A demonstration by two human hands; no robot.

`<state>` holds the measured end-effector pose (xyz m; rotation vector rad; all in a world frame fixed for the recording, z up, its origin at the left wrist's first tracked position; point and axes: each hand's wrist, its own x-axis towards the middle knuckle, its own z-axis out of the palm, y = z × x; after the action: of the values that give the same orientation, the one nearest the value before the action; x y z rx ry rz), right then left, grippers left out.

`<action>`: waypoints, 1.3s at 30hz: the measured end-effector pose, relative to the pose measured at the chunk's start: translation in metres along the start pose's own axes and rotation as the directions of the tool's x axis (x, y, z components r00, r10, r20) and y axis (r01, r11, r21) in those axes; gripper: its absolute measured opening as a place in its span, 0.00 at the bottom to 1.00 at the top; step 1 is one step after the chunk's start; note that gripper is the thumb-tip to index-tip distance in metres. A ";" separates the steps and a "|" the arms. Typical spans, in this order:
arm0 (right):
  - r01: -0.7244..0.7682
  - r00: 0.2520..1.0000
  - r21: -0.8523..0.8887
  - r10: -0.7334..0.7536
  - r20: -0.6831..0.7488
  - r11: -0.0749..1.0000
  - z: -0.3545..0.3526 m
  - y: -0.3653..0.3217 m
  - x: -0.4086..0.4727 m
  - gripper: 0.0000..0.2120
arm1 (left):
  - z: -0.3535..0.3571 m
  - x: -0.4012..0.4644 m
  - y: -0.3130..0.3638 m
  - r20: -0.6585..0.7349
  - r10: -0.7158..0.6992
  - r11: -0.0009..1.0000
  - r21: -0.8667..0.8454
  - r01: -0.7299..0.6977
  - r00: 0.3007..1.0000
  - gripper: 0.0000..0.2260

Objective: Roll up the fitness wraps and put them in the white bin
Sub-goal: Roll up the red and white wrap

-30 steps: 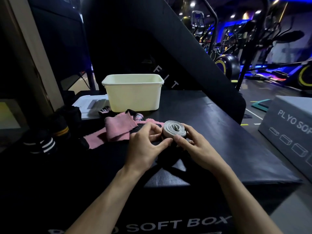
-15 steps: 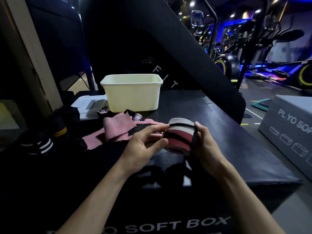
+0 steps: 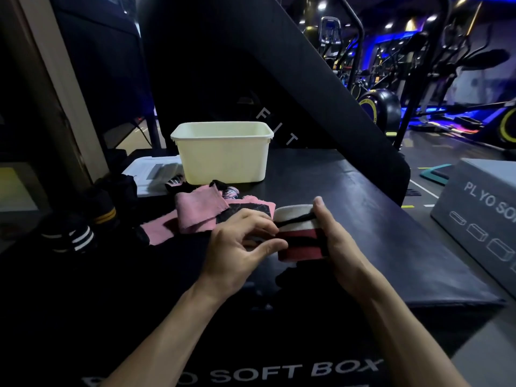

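Dim gym floor with blue lights way in the back, and up close a black padded soft box [image 3: 349, 219] is the work surface, with its left side so dark that the black wraps with stripes [image 3: 69, 236] there are hard to make out. Over it, both hands hold the rolled wrap [image 3: 298, 236], a fat cloth cylinder banded grey, black and dark red: left hand [image 3: 237, 250] pinching its left end, right hand [image 3: 335, 247] curled round the right end. Farther left lies a loose pink wrap [image 3: 198, 210], frayed and flat, and beyond it sits the white bin [image 3: 223, 155], smooth plastic, inside hidden.
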<state>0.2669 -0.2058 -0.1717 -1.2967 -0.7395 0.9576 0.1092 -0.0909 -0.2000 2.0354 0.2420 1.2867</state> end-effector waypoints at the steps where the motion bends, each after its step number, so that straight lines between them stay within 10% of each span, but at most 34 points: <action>1: -0.001 1.000 0.056 0.002 -0.016 0.998 -0.001 0.001 0.002 0.33 | 0.000 0.000 0.000 0.017 0.000 1.000 -0.014 0.001 1.000 0.10; 18: -0.059 0.993 0.120 0.047 0.104 0.991 -0.001 0.002 0.003 0.35 | -0.010 0.001 0.009 0.082 0.133 0.974 0.173 -0.146 0.988 0.04; 21: 0.104 0.984 -0.055 -0.095 0.151 0.993 -0.005 0.006 0.004 0.26 | -0.017 0.002 -0.003 0.068 0.062 0.976 0.203 -0.075 0.996 0.03; 27: 0.306 0.943 -0.635 -0.315 0.102 0.710 -0.002 0.015 0.007 0.42 | -0.021 0.004 -0.002 0.006 -0.010 0.984 0.176 0.009 1.000 0.04; 39: 0.290 0.888 -0.789 -0.461 0.011 0.541 0.030 0.022 0.012 0.41 | -0.016 0.005 0.010 0.045 0.216 0.817 0.539 -0.205 0.975 0.03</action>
<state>0.2421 -0.1812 -0.1902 -1.8375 -1.2972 0.0854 0.0965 -0.0883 -0.1857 2.5897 0.4408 1.4961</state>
